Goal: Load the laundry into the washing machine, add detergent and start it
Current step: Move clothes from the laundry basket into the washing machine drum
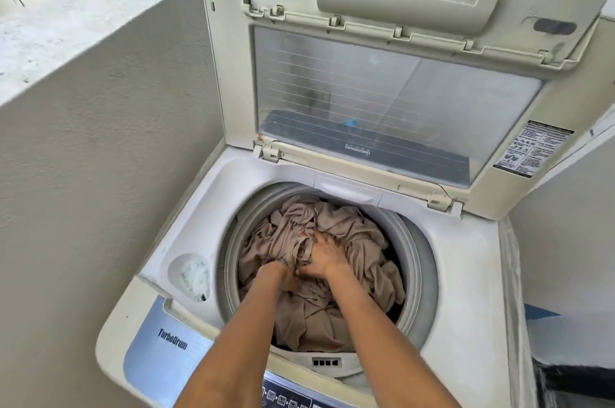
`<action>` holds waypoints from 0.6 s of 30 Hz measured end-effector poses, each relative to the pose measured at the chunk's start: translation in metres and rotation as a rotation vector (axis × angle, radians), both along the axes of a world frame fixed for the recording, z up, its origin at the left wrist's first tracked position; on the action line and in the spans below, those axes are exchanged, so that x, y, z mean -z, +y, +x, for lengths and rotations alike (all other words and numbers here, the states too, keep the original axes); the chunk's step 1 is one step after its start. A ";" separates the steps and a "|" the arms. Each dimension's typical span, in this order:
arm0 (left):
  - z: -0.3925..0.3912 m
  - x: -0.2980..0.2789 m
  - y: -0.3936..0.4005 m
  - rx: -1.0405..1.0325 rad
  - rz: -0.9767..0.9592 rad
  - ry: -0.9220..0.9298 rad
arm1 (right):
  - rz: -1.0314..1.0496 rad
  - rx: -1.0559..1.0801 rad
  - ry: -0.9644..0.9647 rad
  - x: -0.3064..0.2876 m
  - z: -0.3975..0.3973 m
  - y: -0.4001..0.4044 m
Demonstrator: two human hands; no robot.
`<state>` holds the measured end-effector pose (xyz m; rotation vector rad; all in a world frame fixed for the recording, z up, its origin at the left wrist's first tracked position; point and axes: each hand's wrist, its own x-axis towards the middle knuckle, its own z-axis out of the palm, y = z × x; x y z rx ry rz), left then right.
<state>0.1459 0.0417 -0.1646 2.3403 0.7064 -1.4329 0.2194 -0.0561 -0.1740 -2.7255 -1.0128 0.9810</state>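
Everything is lit by bright, soft daylight. Only faint shadows are seen. Straight lines are bent near the edges, and the corners are blurred.

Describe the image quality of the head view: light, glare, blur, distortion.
Head view: even daylight with soft shadows; hazy reflections on the lid window; wide-angle bending of the wall ledge; some motion blur at the lower right edge; the beige laundry, left hand and right hand in the drum are fairly sharp.
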 end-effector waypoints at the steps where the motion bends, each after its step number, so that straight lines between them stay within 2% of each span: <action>1: -0.003 0.007 -0.001 -0.013 0.004 0.011 | -0.028 -0.018 -0.002 0.004 -0.001 0.002; 7: -0.007 -0.009 0.007 -0.088 -0.037 -0.027 | -0.047 -0.021 -0.008 -0.013 0.008 0.005; 11: -0.011 -0.021 0.004 -0.186 0.014 -0.195 | 0.022 -0.008 -0.027 -0.034 0.002 -0.014; 13: -0.018 -0.048 -0.006 -0.163 0.138 -0.350 | 0.048 0.020 -0.021 -0.053 -0.007 -0.032; 15: -0.019 -0.083 -0.022 -0.164 0.250 -0.604 | 0.115 0.100 -0.064 -0.077 -0.021 -0.053; 18: -0.011 -0.128 -0.069 -0.100 0.216 -0.962 | 0.353 0.332 -0.298 -0.116 -0.055 -0.102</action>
